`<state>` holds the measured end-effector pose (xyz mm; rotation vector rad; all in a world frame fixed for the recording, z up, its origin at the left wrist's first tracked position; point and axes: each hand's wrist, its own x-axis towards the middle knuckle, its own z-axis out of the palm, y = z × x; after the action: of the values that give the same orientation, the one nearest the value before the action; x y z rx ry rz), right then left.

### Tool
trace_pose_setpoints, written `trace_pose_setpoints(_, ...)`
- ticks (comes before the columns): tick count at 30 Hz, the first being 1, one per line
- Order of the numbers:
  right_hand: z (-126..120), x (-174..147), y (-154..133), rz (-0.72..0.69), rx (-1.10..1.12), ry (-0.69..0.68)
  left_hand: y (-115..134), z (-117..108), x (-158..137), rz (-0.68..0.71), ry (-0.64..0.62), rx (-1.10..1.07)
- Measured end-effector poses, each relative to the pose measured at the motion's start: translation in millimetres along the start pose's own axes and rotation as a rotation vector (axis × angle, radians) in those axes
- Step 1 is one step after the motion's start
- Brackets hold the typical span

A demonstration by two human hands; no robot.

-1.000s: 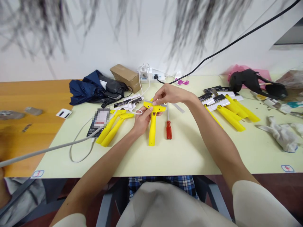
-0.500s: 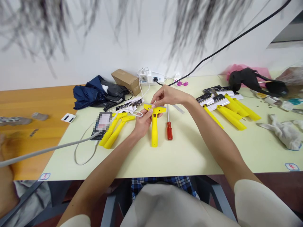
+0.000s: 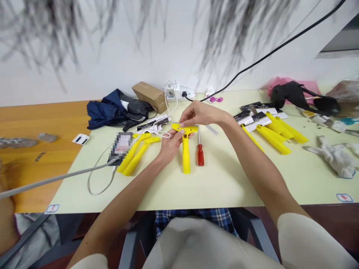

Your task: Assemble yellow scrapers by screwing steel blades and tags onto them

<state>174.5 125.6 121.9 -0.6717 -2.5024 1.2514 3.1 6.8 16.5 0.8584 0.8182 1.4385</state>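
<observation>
Fingers (image 3: 188, 122) of two hands (image 3: 168, 149) (image 3: 203, 112) gripping one yellow scraper (image 3: 186, 157), one red screwdriver (image 3: 200, 155) alongside

**Smooth plastic, bare metal, rough cloth**

Scraper (image 3: 186, 155): smooth yellow plastic, soft sheen. Screwdriver (image 3: 200, 155): glossy red plastic, metal shaft (image 3: 199, 135). Loose strip (image 3: 211, 129): flat, grey, metallic. Box (image 3: 148, 95): matt brown cardboard. Crumpled rag (image 3: 340, 158): rough cloth. Tabletop (image 3: 218, 186): smooth. Neighbouring desk (image 3: 30, 119): glossy wood.

Right grip (image 3: 198, 113) arched, close beside left grip (image 3: 169, 147)
</observation>
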Motion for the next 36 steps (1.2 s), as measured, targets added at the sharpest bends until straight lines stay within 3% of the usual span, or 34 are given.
trace_pose_setpoints(9, 8.7, 7.8, 17.4, 0.063, -0.015, 0.134, -5.9, -6.7, 6.7, -0.096, 0.128, -0.025)
trace_pose_setpoints(12, 5.0, 9.1, 31.3, 0.141, -0.157, 0.187, -6.5, -11.6, 11.5, -0.084, 0.178, -0.023)
trace_pose_setpoints(15, 1.4, 8.5, 46.3, 0.245, -0.372, 0.032, -7.4, -15.8, 16.6, -0.068, 0.220, -0.027)
trace_pose_setpoints(19, 3.6, 8.9, 62.4, 0.338, -0.382, -0.122, -7.9, -17.6, 19.8, -0.061, 0.239, -0.048)
trace_pose_setpoints(29, 3.6, 10.0, 67.0, 0.373, -0.377, -0.177, -5.5, -15.2, 17.1, -0.078, 0.230, -0.061)
trace_pose_setpoints(36, -0.9, 8.0, 65.9, 0.397, -0.494, -0.159, -4.5, -14.3, 15.8, -0.081, 0.214, -0.083)
